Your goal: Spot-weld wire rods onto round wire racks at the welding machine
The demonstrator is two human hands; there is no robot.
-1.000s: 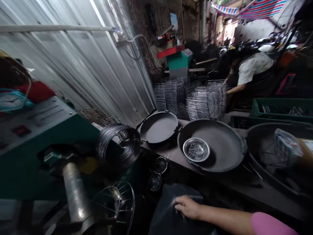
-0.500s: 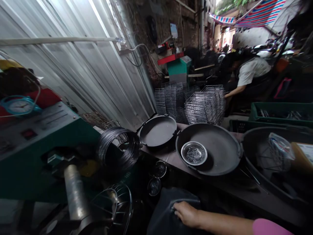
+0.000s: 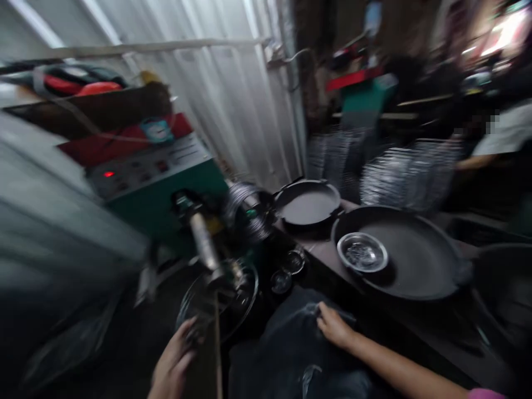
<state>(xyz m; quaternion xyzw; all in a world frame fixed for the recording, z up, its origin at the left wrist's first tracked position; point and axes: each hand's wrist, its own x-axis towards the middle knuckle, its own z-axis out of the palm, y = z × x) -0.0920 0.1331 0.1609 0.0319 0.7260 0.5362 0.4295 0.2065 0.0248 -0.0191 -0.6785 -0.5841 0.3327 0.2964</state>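
Note:
My left hand (image 3: 178,352) is at the lower left, just below the round wire frame (image 3: 253,299) and the metal arm (image 3: 204,244) of the green machine (image 3: 153,205). Its fingers are curled round something dark, too blurred to name. Over the dark cloth (image 3: 286,338) on my lap, my right hand (image 3: 334,327) is closed, its fingertips pinched together near the cloth; what they hold is hidden. A small metal bowl (image 3: 384,255) with thin metal pieces inside stands in the large black pan (image 3: 419,271) at the right.
Beside the machine lies a coil of wire (image 3: 236,208). A smaller black pan (image 3: 307,205) stands behind the bowl's pan, with stacked wire racks (image 3: 386,177) beyond. Another person's arm (image 3: 477,162) reaches toward the racks. Corrugated metal forms the wall (image 3: 233,100).
The view has swung left, so the pans appear further right and more of the machine shows. My left hand has come into view. My right hand stays closed over the cloth.

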